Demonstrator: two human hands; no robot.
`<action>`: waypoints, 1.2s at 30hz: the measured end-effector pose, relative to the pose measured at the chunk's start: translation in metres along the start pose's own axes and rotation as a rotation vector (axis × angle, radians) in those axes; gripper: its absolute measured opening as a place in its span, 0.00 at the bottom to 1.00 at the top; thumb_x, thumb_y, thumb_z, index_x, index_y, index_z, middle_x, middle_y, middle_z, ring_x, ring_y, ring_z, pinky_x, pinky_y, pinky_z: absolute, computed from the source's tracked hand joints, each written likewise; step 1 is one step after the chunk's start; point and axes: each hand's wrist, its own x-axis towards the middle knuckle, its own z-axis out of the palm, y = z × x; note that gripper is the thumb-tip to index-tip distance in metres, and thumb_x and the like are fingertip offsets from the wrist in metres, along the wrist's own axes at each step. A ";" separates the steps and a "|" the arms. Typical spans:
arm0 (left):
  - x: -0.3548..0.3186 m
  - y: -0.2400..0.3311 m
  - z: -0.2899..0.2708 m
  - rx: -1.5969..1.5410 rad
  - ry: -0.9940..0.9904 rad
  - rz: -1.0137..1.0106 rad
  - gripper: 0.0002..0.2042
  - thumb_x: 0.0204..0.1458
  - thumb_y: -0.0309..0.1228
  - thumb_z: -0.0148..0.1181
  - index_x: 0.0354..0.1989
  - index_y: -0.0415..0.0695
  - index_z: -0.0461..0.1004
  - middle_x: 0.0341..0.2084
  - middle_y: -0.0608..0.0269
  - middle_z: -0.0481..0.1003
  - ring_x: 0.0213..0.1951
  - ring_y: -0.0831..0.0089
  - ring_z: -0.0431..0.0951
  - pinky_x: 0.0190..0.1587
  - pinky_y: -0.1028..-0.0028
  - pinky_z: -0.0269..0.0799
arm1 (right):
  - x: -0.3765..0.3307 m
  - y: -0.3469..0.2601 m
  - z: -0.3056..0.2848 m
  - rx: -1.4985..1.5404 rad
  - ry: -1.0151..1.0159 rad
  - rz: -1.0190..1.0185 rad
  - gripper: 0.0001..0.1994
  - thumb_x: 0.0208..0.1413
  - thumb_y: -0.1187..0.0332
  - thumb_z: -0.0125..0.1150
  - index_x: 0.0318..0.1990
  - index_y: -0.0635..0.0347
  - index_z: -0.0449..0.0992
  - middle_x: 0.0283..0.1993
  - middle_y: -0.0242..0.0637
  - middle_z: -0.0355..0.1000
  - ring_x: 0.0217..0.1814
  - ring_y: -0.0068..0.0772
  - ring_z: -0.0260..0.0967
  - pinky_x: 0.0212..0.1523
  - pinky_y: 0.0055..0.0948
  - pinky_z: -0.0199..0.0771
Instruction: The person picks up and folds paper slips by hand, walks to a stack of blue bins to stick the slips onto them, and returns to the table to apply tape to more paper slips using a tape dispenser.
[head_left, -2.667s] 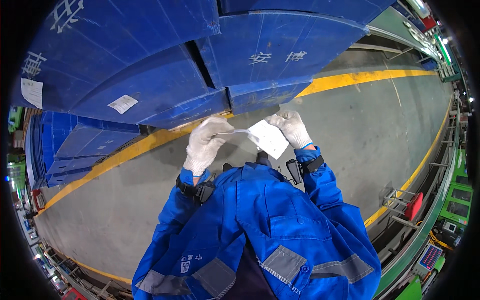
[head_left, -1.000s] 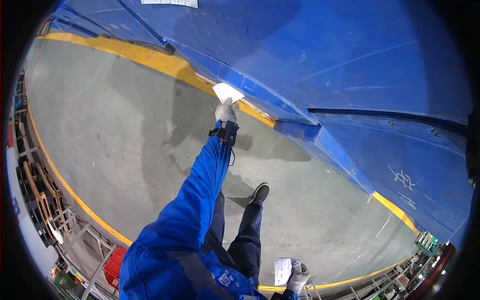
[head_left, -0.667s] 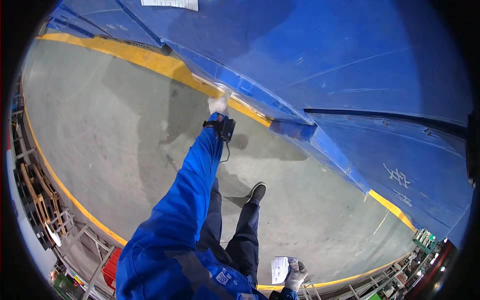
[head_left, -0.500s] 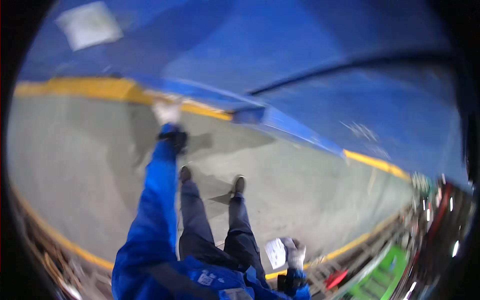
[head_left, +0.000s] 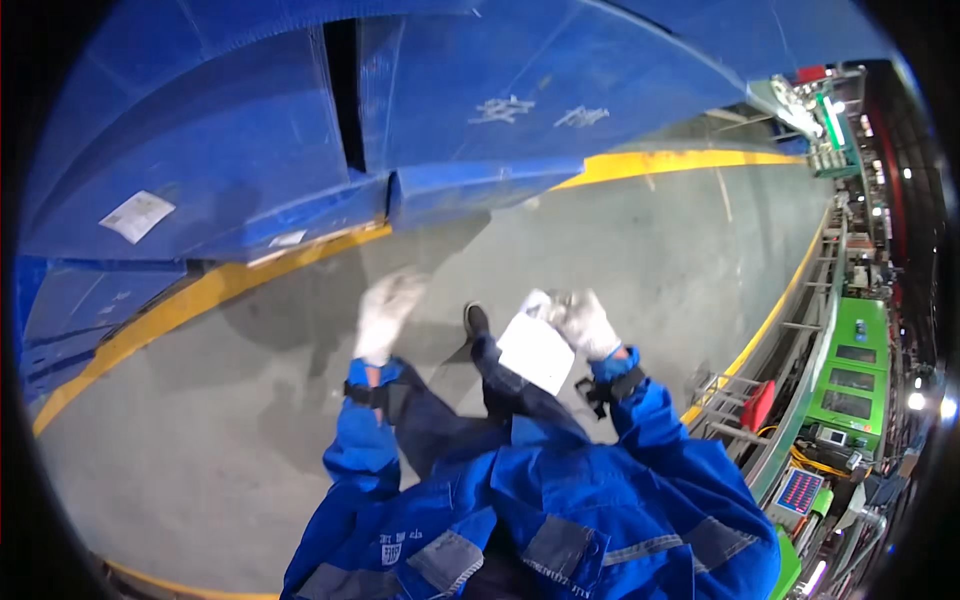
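The left hand [head_left: 385, 312] is motion-blurred; its finger positions cannot be resolved. The right hand [head_left: 583, 322] covers the upper corner of the white sheet [head_left: 535, 352]. Markings on the blue containers [head_left: 480, 110] are too small to resolve. The person's torso is cut off at the lower edge.

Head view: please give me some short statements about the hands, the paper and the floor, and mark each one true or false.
1. The right hand holds a white paper sheet. True.
2. The left hand also grips the sheet. False: it is apart from the sheet and holds nothing.
3. Both hands wear white gloves. True.
4. The floor line is red. False: it is yellow.
5. Blue crates stand beyond the line. True.
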 end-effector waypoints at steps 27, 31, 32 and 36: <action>0.004 0.153 0.245 -0.053 0.155 0.159 0.09 0.67 0.24 0.63 0.52 0.34 0.81 0.47 0.57 0.85 0.48 0.72 0.84 0.55 0.73 0.79 | 0.009 -0.015 -0.182 0.522 -0.363 -0.180 0.13 0.62 0.61 0.74 0.38 0.64 0.85 0.23 0.27 0.71 0.21 0.17 0.62 0.24 0.23 0.59; 0.004 0.155 0.250 -0.163 0.266 0.265 0.07 0.67 0.25 0.65 0.50 0.36 0.81 0.47 0.55 0.85 0.50 0.67 0.84 0.58 0.70 0.79 | 0.018 -0.003 -0.197 0.594 -0.226 -0.154 0.13 0.61 0.62 0.74 0.37 0.64 0.84 0.23 0.28 0.72 0.20 0.18 0.62 0.23 0.23 0.58; 0.003 0.156 0.252 -0.224 0.285 0.311 0.07 0.67 0.26 0.66 0.49 0.37 0.81 0.48 0.54 0.85 0.51 0.65 0.84 0.59 0.68 0.79 | 0.020 -0.001 -0.200 0.605 -0.244 -0.197 0.13 0.61 0.62 0.74 0.37 0.64 0.84 0.23 0.28 0.72 0.20 0.18 0.62 0.23 0.23 0.58; 0.000 0.160 0.267 -0.189 0.219 0.459 0.09 0.65 0.30 0.69 0.49 0.39 0.81 0.49 0.51 0.84 0.53 0.59 0.84 0.62 0.62 0.78 | 0.028 0.011 -0.204 0.556 -0.209 -0.172 0.12 0.61 0.62 0.74 0.38 0.64 0.83 0.23 0.29 0.72 0.20 0.18 0.62 0.22 0.24 0.57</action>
